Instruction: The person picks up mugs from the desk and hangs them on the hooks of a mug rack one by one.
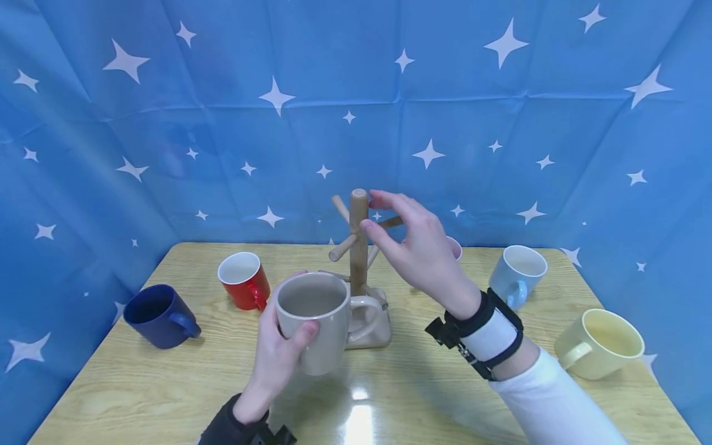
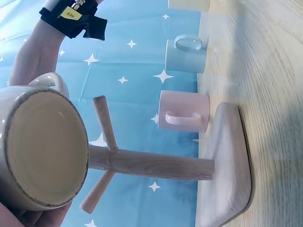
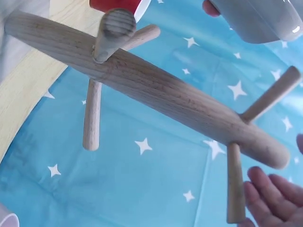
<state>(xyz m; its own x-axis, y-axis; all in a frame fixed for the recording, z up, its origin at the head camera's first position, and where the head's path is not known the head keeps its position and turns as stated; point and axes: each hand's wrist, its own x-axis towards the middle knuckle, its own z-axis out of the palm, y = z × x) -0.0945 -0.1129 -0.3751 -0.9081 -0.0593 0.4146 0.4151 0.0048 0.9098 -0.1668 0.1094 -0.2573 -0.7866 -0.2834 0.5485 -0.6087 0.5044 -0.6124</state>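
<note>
My left hand (image 1: 274,352) holds a light grey mug (image 1: 328,337) by its body, thumb on the near side and the handle pointing right. In the left wrist view the base of that mug (image 2: 45,149) faces the camera. Behind it stands a wooden mug tree (image 1: 358,266) with bare pegs on its post. Beside the top of the post is my right hand (image 1: 414,247), its thumb and fingers spread apart and loosely bent. The right wrist view shows those fingers (image 3: 265,198) close to an upper peg, not wrapped around it.
On the table (image 1: 139,395), a blue mug (image 1: 164,321) and a red mug (image 1: 245,287) stand to the left. A pink mug (image 2: 182,106), a light blue mug (image 1: 514,278) and a yellow mug (image 1: 597,346) are to the right. A starry blue curtain (image 1: 334,74) hangs behind.
</note>
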